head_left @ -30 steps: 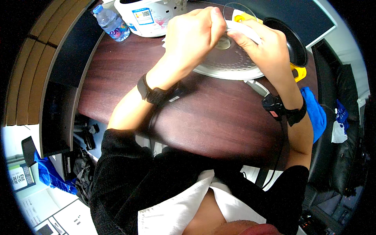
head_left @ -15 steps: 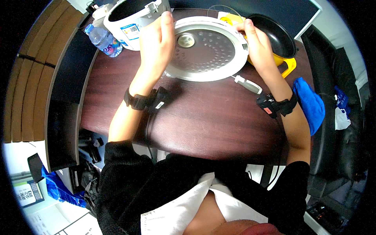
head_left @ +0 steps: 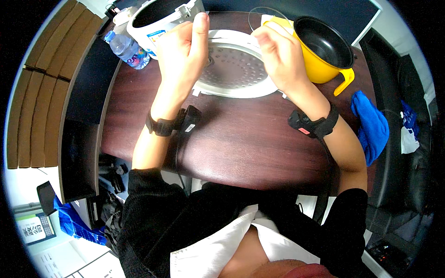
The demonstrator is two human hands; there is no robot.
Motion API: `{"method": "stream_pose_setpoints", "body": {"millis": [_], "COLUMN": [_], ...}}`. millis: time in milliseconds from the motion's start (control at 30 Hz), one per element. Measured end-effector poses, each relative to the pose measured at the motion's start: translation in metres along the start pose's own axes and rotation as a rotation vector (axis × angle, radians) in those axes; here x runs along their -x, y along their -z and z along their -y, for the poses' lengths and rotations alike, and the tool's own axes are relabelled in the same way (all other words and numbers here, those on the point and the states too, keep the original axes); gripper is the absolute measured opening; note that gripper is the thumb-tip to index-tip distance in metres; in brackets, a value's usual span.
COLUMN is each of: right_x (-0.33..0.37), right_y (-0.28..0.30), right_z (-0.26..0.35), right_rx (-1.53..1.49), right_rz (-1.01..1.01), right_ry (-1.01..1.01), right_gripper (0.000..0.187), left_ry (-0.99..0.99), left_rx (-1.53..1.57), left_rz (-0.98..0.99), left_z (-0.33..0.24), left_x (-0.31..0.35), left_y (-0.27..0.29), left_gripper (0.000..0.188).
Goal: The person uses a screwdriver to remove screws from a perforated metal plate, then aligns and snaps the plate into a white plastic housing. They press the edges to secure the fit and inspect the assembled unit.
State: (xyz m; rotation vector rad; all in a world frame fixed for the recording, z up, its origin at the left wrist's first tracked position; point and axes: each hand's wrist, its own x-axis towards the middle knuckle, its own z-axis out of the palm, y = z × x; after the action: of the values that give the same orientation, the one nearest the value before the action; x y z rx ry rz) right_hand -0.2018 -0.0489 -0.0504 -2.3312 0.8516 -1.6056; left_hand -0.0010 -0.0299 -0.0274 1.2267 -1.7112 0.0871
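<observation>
A rice cooker lid (head_left: pixel 236 72), white-rimmed with a dimpled grey metal inner plate, faces me at the far middle of the table. My left hand (head_left: pixel 183 55) is closed at its left edge, thumb up; the other fingers are partly hidden behind the hand. Over the lid's right side is my right hand (head_left: pixel 283 60), with curled fingers slightly blurred; whatever they may hold cannot be made out. The white rice cooker body (head_left: pixel 143 32), lidless and dark inside, stands just beyond my left hand. My right forearm covers the spot beside the lid's lower right.
Right of my right hand stands a yellow pot (head_left: pixel 320 65) with a black inside, its handle toward me. A blue cloth (head_left: pixel 371 123) lies at the table's right edge. At the far left is a water bottle (head_left: pixel 127 50). Brown boxes (head_left: pixel 32 116) are stacked beyond the left partition.
My right hand has moved left from the lid's right rim, over the lid. The screwdriver beside the lid is now hidden by my forearm. My left hand stays at the lid's left edge.
</observation>
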Motion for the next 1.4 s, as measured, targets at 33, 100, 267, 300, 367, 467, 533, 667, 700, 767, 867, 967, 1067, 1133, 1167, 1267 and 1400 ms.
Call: {"method": "stream_pose_setpoints", "body": {"millis": [33, 100, 267, 300, 367, 467, 533, 667, 700, 767, 867, 967, 1067, 1133, 1167, 1267, 1400], "right_x": [-0.001, -0.002, 0.001, 0.001, -0.001, 0.001, 0.0, -0.001, -0.001, -0.005, 0.001, 0.013, 0.017, 0.021, 0.023, 0.024, 0.017], "right_y": [-0.001, -0.005, -0.005, -0.007, -0.007, -0.01, -0.011, -0.007, -0.005, -0.005, -0.015, -0.015, -0.014, -0.014, -0.015, -0.018, -0.014], "right_z": [0.01, 0.009, 0.009, 0.008, 0.008, 0.005, 0.006, 0.014, 0.016, 0.015, -0.001, -0.007, -0.005, -0.004, -0.005, -0.005, 0.0], "right_rx": [0.057, 0.096, 0.091, 0.089, 0.081, 0.093, 0.094, 0.08, 0.08, 0.084, -0.032, -0.083, -0.057, -0.039, -0.031, -0.012, 0.006], "right_rz": [0.006, 0.005, 0.039, 0.004, 0.002, -0.007, -0.018, 0.033, 0.059, 0.042, -0.075, 0.017, 0.067, 0.088, 0.107, 0.111, 0.087], "right_ry": [0.073, 0.173, 0.165, 0.181, 0.187, 0.167, 0.167, 0.142, 0.124, 0.194, 0.056, -0.131, -0.113, -0.11, -0.117, -0.094, -0.023], "right_gripper": [0.042, 0.031, 0.029, 0.03, 0.029, 0.029, 0.029, 0.025, 0.024, 0.027, 0.035, 0.044, 0.049, 0.05, 0.05, 0.05, 0.05], "left_ry": [-0.008, -0.028, -0.139, -0.149, -0.17, -0.186, -0.192, -0.181, -0.18, -0.087, 0.048, 0.118, 0.129, 0.171, 0.133, 0.086, 0.092], "left_rx": [0.009, 0.027, 0.013, 0.018, 0.013, 0.031, 0.038, 0.046, 0.05, 0.016, 0.02, 0.059, 0.096, 0.096, 0.088, 0.156, 0.167], "left_rz": [-0.016, -0.05, -0.15, -0.172, -0.185, -0.197, -0.21, -0.226, -0.226, -0.161, -0.116, -0.122, -0.093, -0.038, -0.028, 0.02, 0.038], "left_z": [0.0, -0.001, 0.007, 0.008, 0.01, 0.013, 0.015, 0.017, 0.016, 0.019, 0.028, 0.031, 0.033, 0.029, 0.028, 0.026, 0.029], "left_x": [0.0, 0.0, 0.003, 0.003, 0.003, 0.004, 0.002, 0.002, 0.001, 0.002, 0.0, 0.001, 0.001, 0.0, -0.001, -0.006, -0.006], "left_y": [0.0, 0.0, -0.004, -0.005, -0.006, -0.008, -0.008, -0.009, -0.009, -0.007, -0.004, 0.004, 0.011, 0.015, 0.015, 0.014, 0.016], "left_gripper": [0.051, 0.05, 0.043, 0.041, 0.039, 0.037, 0.037, 0.038, 0.038, 0.039, 0.039, 0.039, 0.039, 0.04, 0.04, 0.038, 0.041]}}
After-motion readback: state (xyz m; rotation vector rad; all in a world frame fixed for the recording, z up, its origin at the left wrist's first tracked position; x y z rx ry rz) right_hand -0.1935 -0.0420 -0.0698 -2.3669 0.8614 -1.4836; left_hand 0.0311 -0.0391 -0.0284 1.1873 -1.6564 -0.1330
